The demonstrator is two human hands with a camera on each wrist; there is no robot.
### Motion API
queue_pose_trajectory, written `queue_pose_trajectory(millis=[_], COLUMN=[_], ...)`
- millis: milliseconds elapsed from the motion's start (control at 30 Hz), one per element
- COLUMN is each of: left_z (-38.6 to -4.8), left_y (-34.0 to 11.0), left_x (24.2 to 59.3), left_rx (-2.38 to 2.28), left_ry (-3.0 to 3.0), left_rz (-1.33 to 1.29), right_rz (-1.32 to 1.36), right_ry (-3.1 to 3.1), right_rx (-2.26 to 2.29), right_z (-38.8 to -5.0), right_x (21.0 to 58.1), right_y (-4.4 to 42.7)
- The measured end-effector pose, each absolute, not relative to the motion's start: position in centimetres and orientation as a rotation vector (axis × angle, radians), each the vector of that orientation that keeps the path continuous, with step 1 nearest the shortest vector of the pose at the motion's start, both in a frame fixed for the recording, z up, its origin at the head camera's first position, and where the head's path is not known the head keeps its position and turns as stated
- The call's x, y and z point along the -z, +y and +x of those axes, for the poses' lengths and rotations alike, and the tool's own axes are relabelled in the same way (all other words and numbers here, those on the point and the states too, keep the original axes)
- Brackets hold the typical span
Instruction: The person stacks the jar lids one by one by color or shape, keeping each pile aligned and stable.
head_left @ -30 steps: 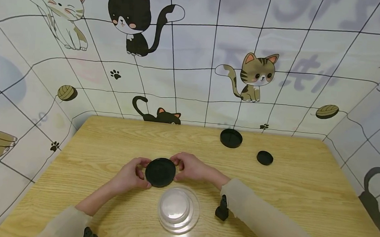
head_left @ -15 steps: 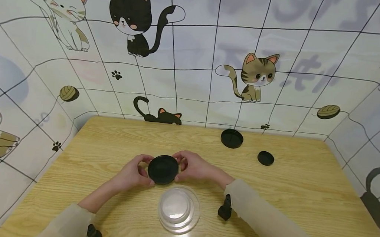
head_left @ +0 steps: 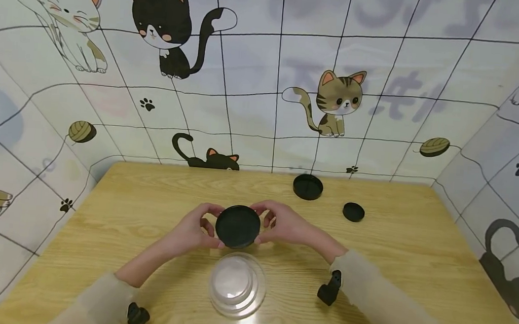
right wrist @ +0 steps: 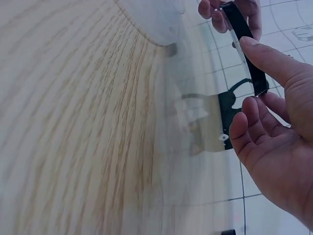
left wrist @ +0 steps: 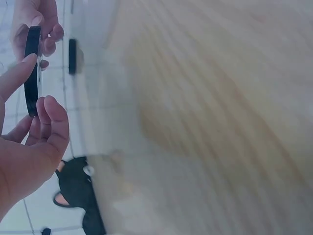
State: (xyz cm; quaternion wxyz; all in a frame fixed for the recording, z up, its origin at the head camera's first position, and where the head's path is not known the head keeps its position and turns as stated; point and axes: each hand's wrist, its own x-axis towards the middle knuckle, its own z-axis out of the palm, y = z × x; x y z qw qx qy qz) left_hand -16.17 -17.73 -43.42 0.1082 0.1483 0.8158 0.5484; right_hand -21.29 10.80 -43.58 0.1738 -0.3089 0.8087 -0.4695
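A round black lid (head_left: 237,226) is held level-ish above the table, between both hands. My left hand (head_left: 193,230) pinches its left rim, thumb on the near side and fingers on the far side. On the opposite rim, my right hand (head_left: 284,223) grips it the same way. Both wrist views show the lid edge-on, its black rim (left wrist: 32,73) between the fingers and a thin clear layer along one face. Just nearer than the lid, a stack of clear round plastic pieces (head_left: 237,286) stands on the table, apart from the hands.
Two more black round lids lie at the back right of the wooden table (head_left: 383,273): a larger one (head_left: 308,187) near the back edge and a smaller one (head_left: 353,211). A cat-print wall covering (head_left: 257,80) rises behind and at both sides.
Both hands have carried the black lid to the right and farther from me, so it now sits behind the clear stack. The head view has shifted slightly. Both grips stay the same.
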Motion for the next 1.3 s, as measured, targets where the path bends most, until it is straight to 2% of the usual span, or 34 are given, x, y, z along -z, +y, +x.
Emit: queue_pose_trajectory(millis=[633,1000,1300], left_z=[-13.6,-11.3,-9.6], left_y=[-9.5,-5.0,-2.7], left_x=[41.3,43.0,44.1], left_rx=[-1.565,-1.503,-1.641], left_ry=[2.349,2.347,2.222], left_rz=[0.778,0.700,0.541], right_rz=[-0.775,-0.780,-0.806], right_ry=[2.431,2.477,2.456], right_rx=[1.374,1.362,1.393], right_z=[-15.0,-11.9,-10.5], right_x=[41.4,42.6,43.6], right_y=[20.3,24.1,25.5])
